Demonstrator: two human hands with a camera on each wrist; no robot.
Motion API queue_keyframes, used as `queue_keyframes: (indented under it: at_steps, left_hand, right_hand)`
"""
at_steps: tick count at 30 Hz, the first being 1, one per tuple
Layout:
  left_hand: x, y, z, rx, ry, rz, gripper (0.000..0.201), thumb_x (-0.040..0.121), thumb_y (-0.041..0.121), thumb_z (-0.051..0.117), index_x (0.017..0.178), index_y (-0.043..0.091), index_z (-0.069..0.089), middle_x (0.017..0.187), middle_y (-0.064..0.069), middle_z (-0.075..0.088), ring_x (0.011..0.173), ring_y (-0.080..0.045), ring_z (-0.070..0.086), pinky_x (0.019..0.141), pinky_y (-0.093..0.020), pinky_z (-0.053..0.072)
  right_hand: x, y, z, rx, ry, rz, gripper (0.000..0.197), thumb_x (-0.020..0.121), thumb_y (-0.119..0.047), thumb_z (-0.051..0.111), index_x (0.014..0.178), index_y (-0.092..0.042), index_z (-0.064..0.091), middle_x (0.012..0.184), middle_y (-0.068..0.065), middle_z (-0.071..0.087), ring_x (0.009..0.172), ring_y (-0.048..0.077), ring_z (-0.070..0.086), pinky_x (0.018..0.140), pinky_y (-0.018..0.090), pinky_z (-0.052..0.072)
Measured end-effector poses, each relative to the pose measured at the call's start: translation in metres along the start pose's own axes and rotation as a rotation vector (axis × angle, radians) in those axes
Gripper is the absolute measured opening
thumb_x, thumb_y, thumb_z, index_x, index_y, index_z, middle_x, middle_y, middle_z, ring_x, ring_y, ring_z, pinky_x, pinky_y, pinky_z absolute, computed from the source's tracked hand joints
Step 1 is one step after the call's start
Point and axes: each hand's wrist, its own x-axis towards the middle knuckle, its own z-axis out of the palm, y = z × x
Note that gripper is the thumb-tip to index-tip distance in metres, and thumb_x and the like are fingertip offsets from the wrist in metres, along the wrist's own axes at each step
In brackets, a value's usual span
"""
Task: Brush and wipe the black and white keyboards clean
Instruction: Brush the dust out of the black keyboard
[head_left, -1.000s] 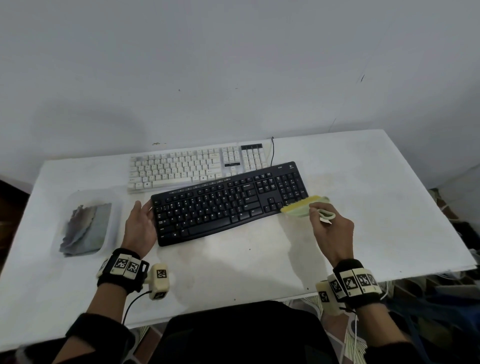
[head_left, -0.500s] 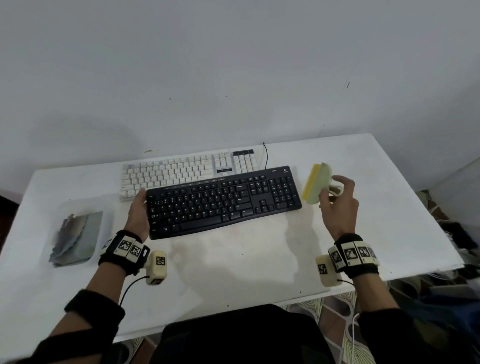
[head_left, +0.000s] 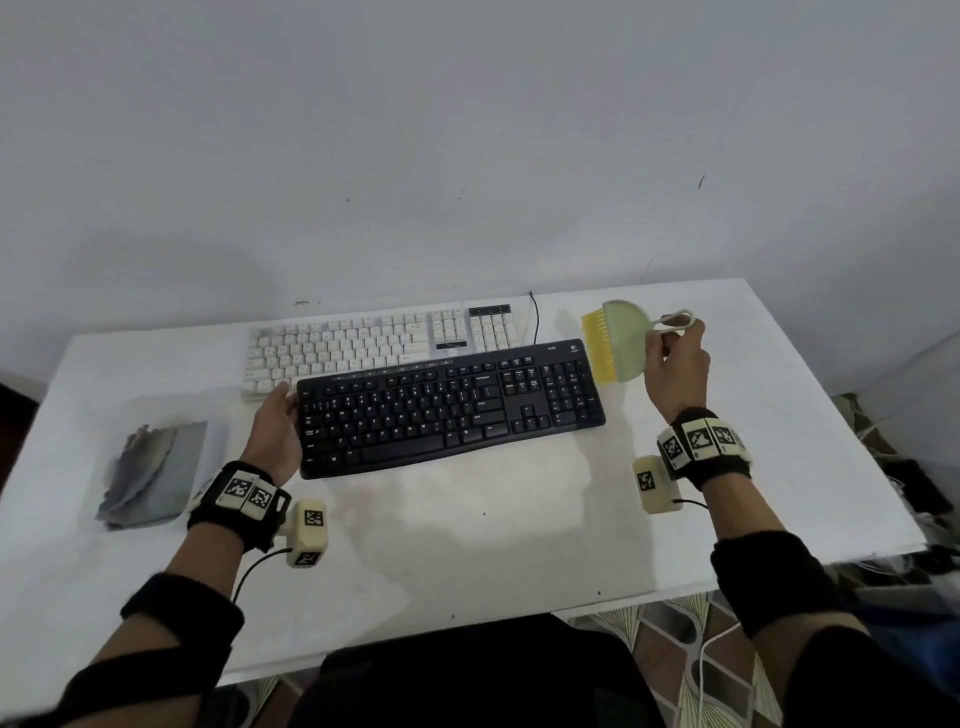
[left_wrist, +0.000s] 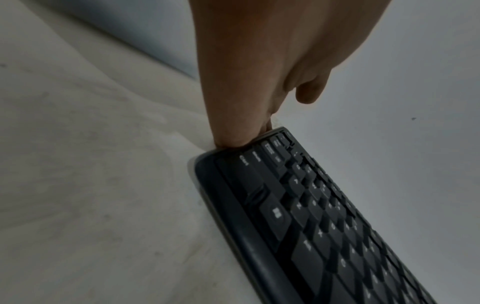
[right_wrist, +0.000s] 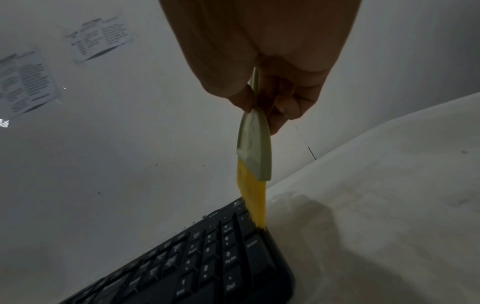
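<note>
The black keyboard (head_left: 447, 410) lies in the middle of the white table, with the white keyboard (head_left: 363, 343) right behind it. My left hand (head_left: 278, 426) lies along the black keyboard's left end, and the thumb (left_wrist: 231, 131) presses its edge (left_wrist: 324, 226). My right hand (head_left: 675, 364) pinches the looped handle of a pale green brush (head_left: 621, 340) and holds it in the air at the keyboard's right end. Its yellow bristles (right_wrist: 253, 197) point at the numpad corner (right_wrist: 207, 257); whether they touch it I cannot tell.
A clear tray (head_left: 208, 410) with a grey cloth (head_left: 150, 467) sits at the left of the table (head_left: 519, 545). The white keyboard's cable (head_left: 535, 317) runs to the wall. Clutter lies on the floor past the table's right edge.
My right hand has lifted the brush off the table by the black keyboard's front right corner and carried it up and back, bristles now turned left. The left hand stays at the left end.
</note>
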Motion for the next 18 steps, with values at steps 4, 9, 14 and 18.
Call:
queue_keyframes:
  at_steps: [4, 9, 14, 18]
  left_hand:
    - [-0.001, -0.001, 0.000, -0.004, 0.000, 0.005, 0.040, 0.111, 0.039, 0.032, 0.108, 0.015, 0.063, 0.104, -0.003, 0.066, 0.100, -0.019, 0.062, 0.081, -0.038, 0.048]
    - [-0.006, -0.002, 0.004, -0.005, -0.020, 0.010, 0.039, 0.112, 0.034, 0.030, 0.104, 0.016, 0.063, 0.080, 0.005, 0.077, 0.093, -0.016, 0.065, 0.077, -0.036, 0.049]
    - [-0.005, -0.003, 0.004, -0.020, -0.033, 0.020, 0.038, 0.111, 0.031, 0.030, 0.102, 0.016, 0.063, 0.074, 0.008, 0.076, 0.089, -0.015, 0.064, 0.075, -0.035, 0.048]
    - [-0.003, -0.004, 0.001, -0.020, -0.050, 0.025, 0.038, 0.112, 0.033, 0.030, 0.106, 0.017, 0.065, 0.079, 0.008, 0.077, 0.093, -0.015, 0.065, 0.077, -0.036, 0.048]
  right_hand:
    - [-0.004, 0.007, 0.000, -0.038, -0.039, 0.042, 0.019, 0.102, -0.013, 0.047, 0.118, -0.004, 0.041, 0.086, 0.011, 0.072, 0.078, 0.032, 0.059, 0.070, 0.031, 0.038]
    - [-0.017, 0.014, -0.015, -0.083, -0.046, 0.113, 0.019, 0.097, -0.015, 0.052, 0.112, -0.006, 0.045, 0.086, 0.009, 0.069, 0.070, 0.022, 0.059, 0.061, 0.024, 0.040]
    - [-0.022, 0.013, -0.017, -0.028, 0.037, 0.118, 0.018, 0.095, -0.018, 0.052, 0.109, -0.016, 0.042, 0.077, 0.005, 0.066, 0.069, 0.017, 0.061, 0.063, 0.028, 0.043]
    - [-0.021, 0.004, -0.004, 0.100, 0.072, 0.030, 0.017, 0.102, -0.019, 0.049, 0.116, -0.015, 0.042, 0.072, -0.003, 0.066, 0.058, 0.005, 0.054, 0.062, 0.013, 0.041]
